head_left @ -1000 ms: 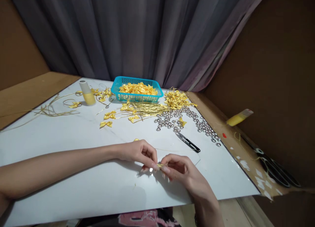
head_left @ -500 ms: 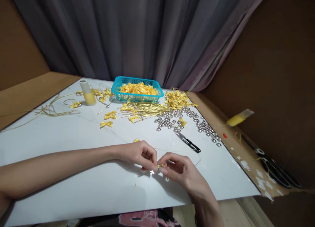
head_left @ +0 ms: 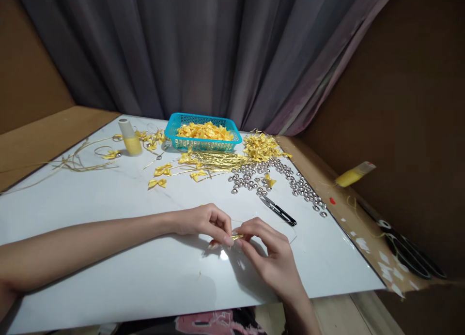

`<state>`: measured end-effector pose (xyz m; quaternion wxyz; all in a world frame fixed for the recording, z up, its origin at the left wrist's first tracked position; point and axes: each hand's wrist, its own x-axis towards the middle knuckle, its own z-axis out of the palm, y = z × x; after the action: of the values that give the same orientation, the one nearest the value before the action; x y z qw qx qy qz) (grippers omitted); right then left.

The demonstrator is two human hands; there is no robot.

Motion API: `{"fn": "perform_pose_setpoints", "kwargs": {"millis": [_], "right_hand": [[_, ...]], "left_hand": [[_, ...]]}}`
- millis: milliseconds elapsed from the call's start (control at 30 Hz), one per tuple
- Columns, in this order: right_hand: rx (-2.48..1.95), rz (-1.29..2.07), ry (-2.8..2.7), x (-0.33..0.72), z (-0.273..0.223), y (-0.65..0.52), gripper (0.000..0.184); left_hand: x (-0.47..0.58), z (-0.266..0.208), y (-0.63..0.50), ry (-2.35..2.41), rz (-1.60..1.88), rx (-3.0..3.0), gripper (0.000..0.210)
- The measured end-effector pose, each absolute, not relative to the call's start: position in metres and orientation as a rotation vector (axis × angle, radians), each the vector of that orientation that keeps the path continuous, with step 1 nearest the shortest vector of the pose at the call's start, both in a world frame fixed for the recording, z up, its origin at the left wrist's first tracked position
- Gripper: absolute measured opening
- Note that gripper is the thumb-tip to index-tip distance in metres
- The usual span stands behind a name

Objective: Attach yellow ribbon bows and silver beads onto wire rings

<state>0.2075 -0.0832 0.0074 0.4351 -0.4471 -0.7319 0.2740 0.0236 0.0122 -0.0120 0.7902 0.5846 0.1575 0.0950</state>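
Observation:
Over the near middle of the white tabletop, my left hand pinches a short piece of gold cord between thumb and fingertips. From the other side, my right hand has its thumb and index finger closed on the cord's right end. A thin thread trails out behind the right hand onto the table. The part of the cord inside the fingers is hidden. Black-handled thread snips lie just beyond my right hand, close to a scatter of small silver beads.
At the back stands a blue basket of yellow ribbon bows. Gold cords and a heap of corded bows lie before it. A yellow thread spool stands left; another spool and large scissors are right.
Both hands have risen slightly away from me, the right more so. The right hand's fingers have shifted and straightened somewhat around the end of the cord.

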Motion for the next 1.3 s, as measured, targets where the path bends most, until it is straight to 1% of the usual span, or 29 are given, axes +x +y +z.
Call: {"fn": "perform_pose_setpoints", "kwargs": {"millis": [233,633,767,933,1100,1200,1300], "right_hand": [[-0.936,0.363,-1.908,0.206,0.006,-0.083,0.025],[-0.899,-0.042,-2.041,0.207,-0.009,-0.082,0.044],[-0.914,-0.095,-2.003,0.207,-0.009,-0.082,0.045],[-0.913,-0.146,-1.971,0.205,-0.008,-0.081,0.040],[-0.908,-0.212,-1.945,0.203,-0.008,-0.080,0.032],[-0.916,-0.233,-1.951,0.203,-0.007,-0.080,0.032],[-0.919,-0.224,-1.949,0.204,-0.007,-0.080,0.033]], "left_hand": [[0.025,-0.011,0.011,0.345,0.215,1.244,0.021],[0.024,-0.012,0.012,0.335,0.242,1.237,0.019],[0.026,-0.010,0.011,0.314,0.257,1.228,0.021],[0.027,-0.011,0.012,0.224,0.226,1.160,0.036],[0.027,-0.010,0.013,0.214,0.195,1.103,0.034],[0.027,-0.008,0.012,0.265,0.215,1.155,0.033],[0.026,-0.008,0.010,0.361,0.294,1.275,0.028]]}}
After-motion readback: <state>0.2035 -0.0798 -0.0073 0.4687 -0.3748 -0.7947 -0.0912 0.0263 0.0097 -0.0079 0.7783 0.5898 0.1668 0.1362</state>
